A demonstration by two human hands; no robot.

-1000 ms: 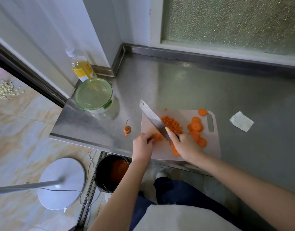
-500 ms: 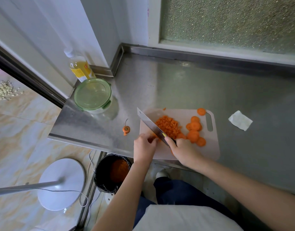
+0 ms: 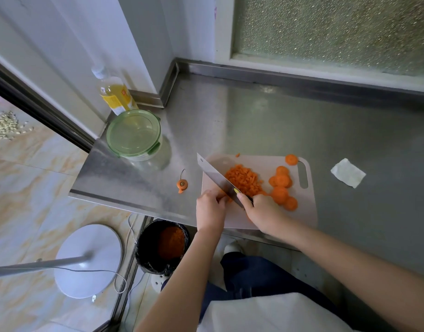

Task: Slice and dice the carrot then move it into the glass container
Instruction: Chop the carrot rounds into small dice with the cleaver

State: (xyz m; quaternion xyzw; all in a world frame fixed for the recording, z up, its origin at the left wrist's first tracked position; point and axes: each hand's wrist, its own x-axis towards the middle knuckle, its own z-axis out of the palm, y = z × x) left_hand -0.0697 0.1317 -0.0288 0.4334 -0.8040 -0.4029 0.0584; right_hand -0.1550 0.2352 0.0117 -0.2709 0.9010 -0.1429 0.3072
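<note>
On the pale cutting board [image 3: 304, 213] lies a heap of diced carrot [image 3: 245, 180], with several round carrot slices [image 3: 281, 185] to its right. My right hand [image 3: 261, 209] grips the handle of a cleaver [image 3: 217, 178], whose blade slants up-left beside the dice. My left hand [image 3: 209, 208] sits left of the blade with curled fingertips holding down small carrot pieces at the board's near-left part. The glass container [image 3: 134, 135], its green lid on, stands at the counter's left end.
A cut-off carrot top [image 3: 182, 184] lies on the steel counter [image 3: 278, 121] left of the board. An oil bottle [image 3: 115, 94] stands behind the container, and a white tissue [image 3: 348, 173] lies right of the board. Below the counter edge are a black bin [image 3: 163, 245] and a fan base [image 3: 88, 259].
The cleaver has shifted left and a little nearer beside the diced heap. Slices near my right hand are now chopped or covered. Both hands stay close together at the board's near-left part.
</note>
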